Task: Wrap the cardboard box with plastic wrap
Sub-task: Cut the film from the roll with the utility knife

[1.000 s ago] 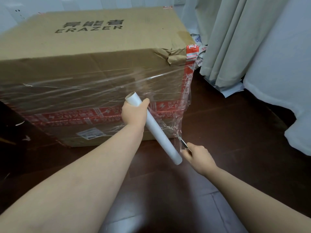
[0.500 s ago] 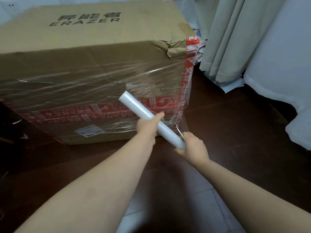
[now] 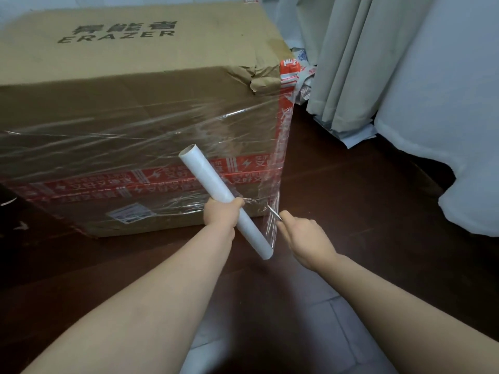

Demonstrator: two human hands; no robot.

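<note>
A large cardboard box [image 3: 140, 85] printed ERAZER stands on the dark floor, its front face covered in clear plastic wrap [image 3: 129, 147] over red tape. My left hand [image 3: 222, 217] grips a white roll of plastic wrap [image 3: 208, 179], tilted with its upper end towards the box. A sheet of film [image 3: 274, 225] stretches from the roll's lower end to the box's right front corner. My right hand [image 3: 305, 238] holds a small blade [image 3: 274, 212] whose tip touches that film near the box's bottom corner.
Grey curtains [image 3: 364, 63] hang at the right behind the box, with crumpled paper [image 3: 305, 79] at their foot. A pale sheet-covered object [image 3: 459, 117] fills the far right. Dark wooden floor [image 3: 364, 211] lies open to the right of the box.
My left hand slid down the roll from near its top end to its middle, the roll swung and then drew back from the box. My right hand with the blade stayed at the film by the corner.
</note>
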